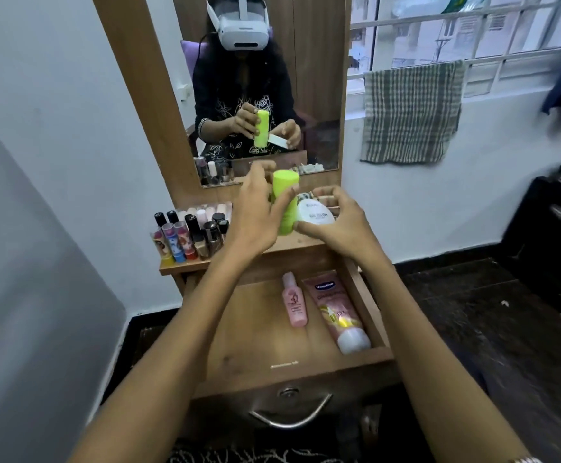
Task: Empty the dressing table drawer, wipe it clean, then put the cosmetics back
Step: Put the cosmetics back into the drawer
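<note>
Lime-green plastic is showing between the fingers of the left hand (pixel 255 215), which is gripping a green tube (pixel 285 203) upright above the back of the desk (pixel 185 267), thumb curled round its front. Just beside it, the right hand (pixel 336 222) is holding a white round jar (pixel 316 213) with printed lettering on its lid, fingers arched over the far rim and thumb pressing the near edge; the jar is touching or almost touching the green tube. Both hands are hovering over the desk's right half.

Below them the wooden drawer (pixel 255 329) is standing pulled out toward the person, its metal handle (pixel 291 417) hanging at the front. Two things are lying inside near the drawer's right wall: a small pink spray bottle (pixel 294 300) and, right of it, a pink Vaseline tube (pixel 337 310) with its white cap pointing at the front right corner. The two are lying just apart, and the drawer's left half is showing bare wood.

On the desk's left end a cluster of lipsticks and nail-polish bottles (pixel 189 235) is standing upright. The mirror (pixel 255 95) behind is reflecting the person wearing a white headset. A checked towel (pixel 411 111) is hanging from the window grille at the right.
</note>
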A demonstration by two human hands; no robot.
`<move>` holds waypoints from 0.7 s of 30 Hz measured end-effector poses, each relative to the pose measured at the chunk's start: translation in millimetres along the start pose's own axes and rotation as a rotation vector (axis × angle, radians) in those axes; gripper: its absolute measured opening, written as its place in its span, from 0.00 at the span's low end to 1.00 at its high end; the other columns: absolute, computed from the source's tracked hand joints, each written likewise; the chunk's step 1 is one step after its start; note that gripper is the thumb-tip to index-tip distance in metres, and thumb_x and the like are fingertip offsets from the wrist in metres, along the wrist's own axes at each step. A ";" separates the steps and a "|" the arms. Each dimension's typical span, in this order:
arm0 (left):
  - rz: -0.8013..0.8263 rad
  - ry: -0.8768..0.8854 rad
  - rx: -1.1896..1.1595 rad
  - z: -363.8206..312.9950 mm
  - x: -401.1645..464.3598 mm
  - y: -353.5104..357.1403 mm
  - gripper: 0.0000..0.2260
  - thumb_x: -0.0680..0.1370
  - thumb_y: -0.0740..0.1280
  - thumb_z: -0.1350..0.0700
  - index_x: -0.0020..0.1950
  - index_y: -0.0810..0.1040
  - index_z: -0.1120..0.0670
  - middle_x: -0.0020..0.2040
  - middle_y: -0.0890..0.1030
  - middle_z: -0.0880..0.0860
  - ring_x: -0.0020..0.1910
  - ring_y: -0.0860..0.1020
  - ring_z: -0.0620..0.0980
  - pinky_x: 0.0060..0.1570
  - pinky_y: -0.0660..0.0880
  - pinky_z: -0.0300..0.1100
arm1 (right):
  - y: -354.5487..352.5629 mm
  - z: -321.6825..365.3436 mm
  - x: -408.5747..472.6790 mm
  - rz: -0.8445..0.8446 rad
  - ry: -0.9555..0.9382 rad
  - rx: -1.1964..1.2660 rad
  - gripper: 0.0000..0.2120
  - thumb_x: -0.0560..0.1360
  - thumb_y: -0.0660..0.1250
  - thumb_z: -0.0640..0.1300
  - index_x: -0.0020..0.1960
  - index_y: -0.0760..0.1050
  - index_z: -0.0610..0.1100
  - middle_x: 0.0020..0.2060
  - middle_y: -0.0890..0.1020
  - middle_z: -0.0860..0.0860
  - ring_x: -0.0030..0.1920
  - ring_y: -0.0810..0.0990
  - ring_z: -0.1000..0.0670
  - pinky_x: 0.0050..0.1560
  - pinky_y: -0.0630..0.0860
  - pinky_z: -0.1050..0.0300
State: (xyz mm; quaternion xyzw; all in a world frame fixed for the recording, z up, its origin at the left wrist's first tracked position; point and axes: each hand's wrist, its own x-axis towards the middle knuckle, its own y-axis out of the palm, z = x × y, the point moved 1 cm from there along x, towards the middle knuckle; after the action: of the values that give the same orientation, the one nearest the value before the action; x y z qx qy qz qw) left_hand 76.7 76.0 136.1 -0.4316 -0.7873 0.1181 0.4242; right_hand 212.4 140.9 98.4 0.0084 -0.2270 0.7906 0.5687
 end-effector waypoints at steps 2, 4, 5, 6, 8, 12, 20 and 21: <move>0.063 -0.042 -0.017 0.5 -22.2 4.7 0.16 0.78 0.65 0.50 0.61 0.70 0.57 0.55 0.77 0.55 0.50 0.77 0.52 0.50 0.76 0.51 | -3.4 -7.9 -19.0 0.116 -0.005 -0.057 0.30 0.61 0.78 0.43 0.60 0.71 0.51 0.48 0.76 0.53 0.46 0.77 0.54 0.47 0.77 0.59; 0.137 -0.095 -0.035 6.1 -45.7 10.1 0.13 0.78 0.65 0.51 0.58 0.72 0.57 0.50 0.78 0.54 0.48 0.77 0.54 0.48 0.75 0.50 | -2.1 -18.9 -34.7 0.238 0.020 -0.109 0.32 0.60 0.78 0.41 0.62 0.72 0.52 0.54 0.75 0.50 0.50 0.77 0.52 0.51 0.77 0.57; 0.169 -0.134 -0.042 10.3 -57.6 13.0 0.12 0.78 0.65 0.53 0.57 0.72 0.58 0.49 0.78 0.55 0.48 0.77 0.55 0.49 0.75 0.50 | 0.3 -25.2 -43.3 0.293 0.033 -0.155 0.32 0.60 0.78 0.42 0.61 0.73 0.53 0.55 0.74 0.50 0.52 0.76 0.52 0.52 0.77 0.57; 0.194 -0.185 -0.042 16.7 -67.8 16.6 0.11 0.78 0.65 0.54 0.56 0.73 0.60 0.49 0.79 0.57 0.49 0.77 0.57 0.50 0.74 0.51 | 4.6 -31.8 -50.6 0.339 0.036 -0.224 0.31 0.60 0.78 0.42 0.61 0.74 0.53 0.55 0.73 0.51 0.53 0.75 0.52 0.53 0.75 0.57; 0.238 -0.314 -0.027 32.3 -85.5 25.9 0.11 0.78 0.65 0.56 0.55 0.74 0.61 0.51 0.80 0.60 0.50 0.77 0.58 0.51 0.72 0.50 | 16.4 -45.7 -64.5 0.414 0.044 -0.345 0.30 0.60 0.78 0.43 0.61 0.74 0.51 0.52 0.70 0.52 0.54 0.73 0.51 0.51 0.71 0.61; 0.313 -0.565 -0.076 61.9 -111.5 45.2 0.11 0.78 0.65 0.58 0.55 0.73 0.65 0.53 0.78 0.67 0.50 0.77 0.60 0.50 0.71 0.51 | 36.8 -65.4 -80.9 0.490 0.066 -0.416 0.28 0.61 0.77 0.41 0.60 0.75 0.50 0.51 0.69 0.51 0.55 0.73 0.50 0.52 0.70 0.62; 0.438 -0.667 0.217 85.4 -119.3 62.0 0.16 0.79 0.63 0.52 0.61 0.71 0.62 0.62 0.75 0.62 0.61 0.73 0.60 0.59 0.70 0.49 | 45.6 -71.6 -83.6 0.624 0.046 -0.603 0.27 0.63 0.77 0.43 0.60 0.74 0.50 0.58 0.71 0.49 0.58 0.73 0.48 0.59 0.72 0.55; 0.450 -0.672 0.233 85.6 -121.0 62.8 0.17 0.79 0.63 0.52 0.62 0.71 0.62 0.62 0.75 0.62 0.61 0.73 0.60 0.59 0.70 0.50 | 46.5 -72.4 -83.3 0.640 0.036 -0.609 0.25 0.64 0.77 0.43 0.59 0.75 0.51 0.59 0.72 0.49 0.59 0.73 0.48 0.57 0.70 0.58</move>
State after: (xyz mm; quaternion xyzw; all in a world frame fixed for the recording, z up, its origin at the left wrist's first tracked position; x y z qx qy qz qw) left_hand 79.6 34.7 -19.4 -0.4796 -0.7494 0.4300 0.1536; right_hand 217.6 81.4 -5.4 -0.2443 -0.4309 0.8239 0.2754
